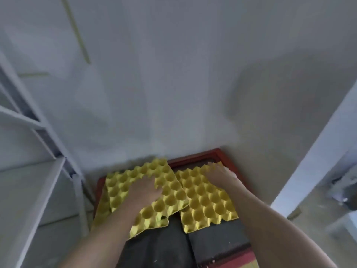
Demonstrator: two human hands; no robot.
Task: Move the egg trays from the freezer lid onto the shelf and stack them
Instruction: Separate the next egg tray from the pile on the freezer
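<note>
Trays (208, 198) lie flat, cups up, under hands (144, 192).

There is one view only, from a wide-angle camera worn on the person's head. It looks forward and steeply down along both bare forearms, close above the dark, red-framed freezer lid (216, 240) at the bottom centre. The plain pale wall (173, 74) fills the upper half, bent by the lens. The grey metal shelf (29, 190) runs along the left edge, and a doorway opening shows at the far right. The picture is blurred.
</note>
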